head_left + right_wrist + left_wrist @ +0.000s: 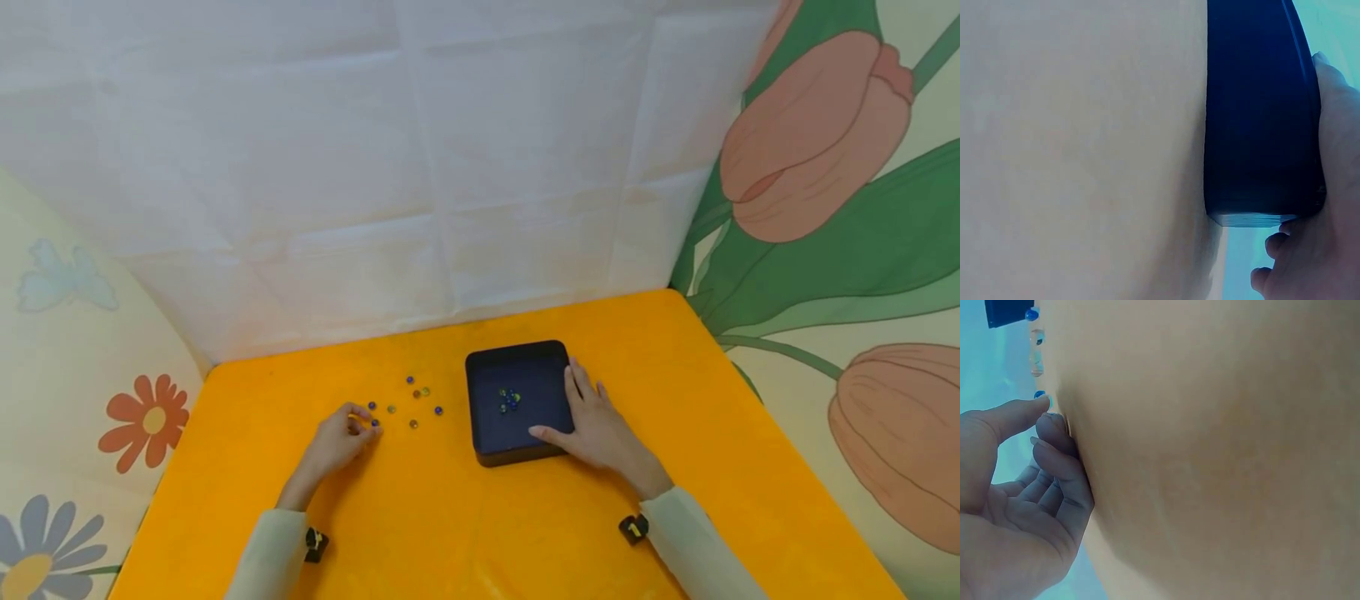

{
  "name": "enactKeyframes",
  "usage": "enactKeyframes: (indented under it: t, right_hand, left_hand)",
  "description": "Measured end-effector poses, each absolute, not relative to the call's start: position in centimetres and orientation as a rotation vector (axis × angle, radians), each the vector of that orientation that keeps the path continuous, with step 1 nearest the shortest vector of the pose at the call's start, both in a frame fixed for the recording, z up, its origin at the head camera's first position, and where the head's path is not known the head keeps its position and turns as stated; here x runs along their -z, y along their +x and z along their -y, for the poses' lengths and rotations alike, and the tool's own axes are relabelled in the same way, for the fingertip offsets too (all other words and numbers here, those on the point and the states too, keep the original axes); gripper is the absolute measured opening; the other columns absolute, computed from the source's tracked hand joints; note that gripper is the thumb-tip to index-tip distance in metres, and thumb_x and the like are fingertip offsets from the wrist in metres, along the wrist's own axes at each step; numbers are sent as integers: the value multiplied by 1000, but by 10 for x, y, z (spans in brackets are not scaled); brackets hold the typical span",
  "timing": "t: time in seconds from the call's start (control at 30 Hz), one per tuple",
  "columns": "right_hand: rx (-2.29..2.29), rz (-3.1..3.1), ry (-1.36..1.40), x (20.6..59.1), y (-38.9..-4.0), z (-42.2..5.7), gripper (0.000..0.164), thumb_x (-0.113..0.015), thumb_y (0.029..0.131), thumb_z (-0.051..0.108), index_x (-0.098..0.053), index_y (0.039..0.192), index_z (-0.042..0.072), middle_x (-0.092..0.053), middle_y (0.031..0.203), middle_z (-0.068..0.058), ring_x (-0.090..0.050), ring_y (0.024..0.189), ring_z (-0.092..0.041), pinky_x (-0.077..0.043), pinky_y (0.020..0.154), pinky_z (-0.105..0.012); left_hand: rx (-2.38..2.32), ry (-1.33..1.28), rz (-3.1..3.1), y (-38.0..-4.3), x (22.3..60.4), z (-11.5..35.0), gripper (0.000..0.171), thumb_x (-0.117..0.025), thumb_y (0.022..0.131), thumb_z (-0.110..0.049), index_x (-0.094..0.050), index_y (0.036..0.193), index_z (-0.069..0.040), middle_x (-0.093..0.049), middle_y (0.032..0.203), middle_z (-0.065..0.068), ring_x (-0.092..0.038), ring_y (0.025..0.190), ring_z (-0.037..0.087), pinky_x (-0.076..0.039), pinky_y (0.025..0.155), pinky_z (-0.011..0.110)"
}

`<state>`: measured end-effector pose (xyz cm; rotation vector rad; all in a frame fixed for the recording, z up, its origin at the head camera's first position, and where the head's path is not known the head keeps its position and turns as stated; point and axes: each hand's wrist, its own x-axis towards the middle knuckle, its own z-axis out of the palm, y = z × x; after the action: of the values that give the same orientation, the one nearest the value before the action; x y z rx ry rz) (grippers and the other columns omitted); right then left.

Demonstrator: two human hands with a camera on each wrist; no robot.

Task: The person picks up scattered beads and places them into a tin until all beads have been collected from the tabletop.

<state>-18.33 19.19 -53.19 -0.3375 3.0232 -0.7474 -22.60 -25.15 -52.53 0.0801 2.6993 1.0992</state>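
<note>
My left hand (341,442) reaches down to the table, its thumb and index finger pinching a blue marble (375,423). In the left wrist view the thumb and index tips come together low over the surface, and the other fingers curl beneath. My right hand (600,429) grips the right side of a square black tray (517,457), with the thumb over the rim and the fingers along the outer wall. Inside the tray lies a small cluster of marbles (513,398), blue and greenish. From the right wrist, the tray's dark side wall (1260,125) shows beside the hand.
Several loose marbles lie between the left hand and the tray, among them a blue one (438,410), an amber one (413,424) and a yellowish one (426,391). The orange tabletop (450,517) ends at a white wall covering (337,208); flowered panels flank it.
</note>
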Motion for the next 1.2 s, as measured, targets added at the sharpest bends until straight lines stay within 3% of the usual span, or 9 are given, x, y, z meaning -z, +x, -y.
enactKeyframes:
  t: [0.3,0.93,1.2]
  right_hand:
    - [758,-3006,-309,531,-184,-192,125,-56,87,86,-6,169,5,4,179,-13,-15,161,-52,-24,126,-68]
    - [768,-2994,-326,534,-183,-193,124,-56,88,84,-6,168,4,4,179,-13,-15,163,-43,-13,131,-61]
    - [764,-2999,-323,533,-183,-192,124,-56,88,85,-6,168,3,5,178,-13,-14,163,-45,-15,130,-63]
  left_hand:
    - [-1001,109,-2751,-230,527,252,27,-69,103,-24,-61,119,-3,-67,84,8,-56,64,18,-46,57,29]
    - [-993,107,-2775,-230,534,253,26,-68,104,-24,-66,117,-3,-61,81,6,-49,63,17,-40,55,26]
    - [-1002,106,-2775,-231,535,254,26,-68,104,-24,-66,117,-2,-61,79,6,-51,62,17,-42,55,27]
